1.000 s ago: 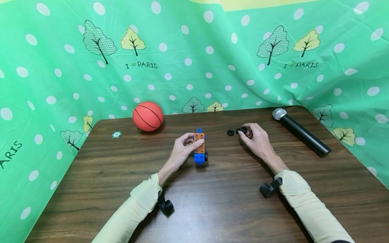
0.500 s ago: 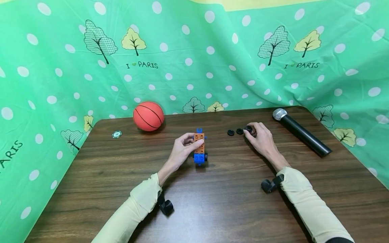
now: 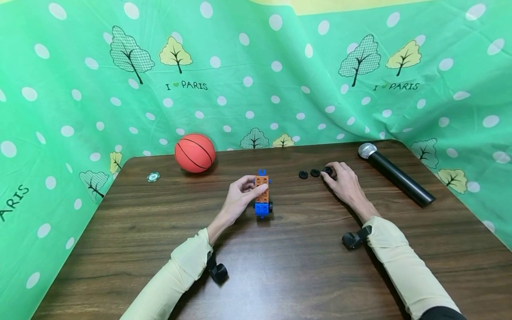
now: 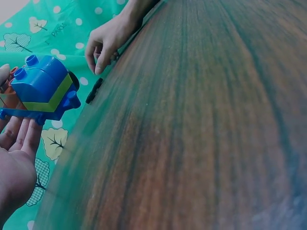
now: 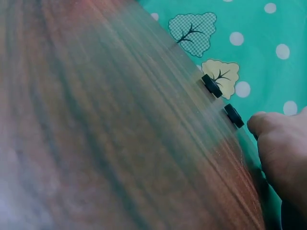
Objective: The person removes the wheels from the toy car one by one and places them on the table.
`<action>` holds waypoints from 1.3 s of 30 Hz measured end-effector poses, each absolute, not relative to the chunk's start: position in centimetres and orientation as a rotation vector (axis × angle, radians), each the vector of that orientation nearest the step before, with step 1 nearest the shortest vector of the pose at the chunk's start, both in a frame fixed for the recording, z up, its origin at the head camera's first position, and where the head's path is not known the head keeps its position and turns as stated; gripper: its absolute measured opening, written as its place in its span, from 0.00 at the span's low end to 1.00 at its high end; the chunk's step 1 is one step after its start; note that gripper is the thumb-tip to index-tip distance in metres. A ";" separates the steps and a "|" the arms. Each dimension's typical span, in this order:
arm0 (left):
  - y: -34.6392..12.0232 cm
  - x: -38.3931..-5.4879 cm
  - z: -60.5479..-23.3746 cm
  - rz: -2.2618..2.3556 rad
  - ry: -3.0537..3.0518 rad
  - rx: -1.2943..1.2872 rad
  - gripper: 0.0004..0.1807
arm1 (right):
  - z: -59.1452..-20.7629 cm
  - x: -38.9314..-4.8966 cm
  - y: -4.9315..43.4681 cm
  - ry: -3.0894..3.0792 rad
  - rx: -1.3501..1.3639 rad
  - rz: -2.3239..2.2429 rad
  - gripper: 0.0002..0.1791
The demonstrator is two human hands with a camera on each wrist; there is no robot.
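Note:
My left hand [image 3: 239,198] grips a toy car [image 3: 262,209] built of blocks, its thumb over the orange studded part. In the left wrist view the blue end of the toy car [image 4: 43,86] shows studs, a yellow-green stripe and blue pegs at the side. One black wheel [image 3: 270,207] sits on the car's right side. Further right, my right hand [image 3: 345,186] pinches a small black toy wheel [image 3: 327,171] at the tabletop. Two loose wheels lie left of it, the outer one [image 3: 303,175] and the nearer one [image 3: 315,173]. The right wrist view hides the pinched wheel behind the hand [image 5: 283,148].
A red mini basketball [image 3: 195,153] sits at the back left of the wooden table [image 3: 288,266], with a poker chip [image 3: 153,177] beside it. A black microphone [image 3: 396,175] lies at the right. A green dotted cloth [image 3: 256,58] hangs behind the table.
My right hand has shifted slightly right with a wheel, and the middle wheel now shows apart from the fingers. The left hand and toy car have stayed in place.

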State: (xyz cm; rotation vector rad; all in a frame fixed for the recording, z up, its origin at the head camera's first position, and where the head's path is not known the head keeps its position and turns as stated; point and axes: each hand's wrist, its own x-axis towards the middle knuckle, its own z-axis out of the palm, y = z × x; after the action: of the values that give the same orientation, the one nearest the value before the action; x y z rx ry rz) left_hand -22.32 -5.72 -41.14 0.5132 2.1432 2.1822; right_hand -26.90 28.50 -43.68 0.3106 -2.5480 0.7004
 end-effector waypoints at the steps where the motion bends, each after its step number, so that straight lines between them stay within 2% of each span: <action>1: -5.7 -22.3 -41.2 2.180 2.147 0.514 0.19 | -43.6 -26.9 28.5 -2.554 0.306 0.695 0.14; 20: -5.8 -22.4 -41.4 2.165 2.153 0.518 0.18 | -43.2 -27.0 28.2 -2.675 0.245 0.645 0.18; 28: -5.8 -22.2 -41.2 2.171 2.153 0.520 0.18 | -43.2 -26.9 28.2 -2.693 0.219 0.697 0.25; 39: -5.7 -22.3 -41.3 2.178 2.143 0.522 0.18 | -42.8 -26.3 27.7 -2.643 0.207 0.793 0.23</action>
State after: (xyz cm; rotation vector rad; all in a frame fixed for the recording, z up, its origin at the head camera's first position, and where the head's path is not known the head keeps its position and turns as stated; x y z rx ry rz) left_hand -22.34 -5.75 -41.29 0.5217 2.1428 2.1783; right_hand -26.29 27.73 -42.77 0.2071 -2.6432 0.7927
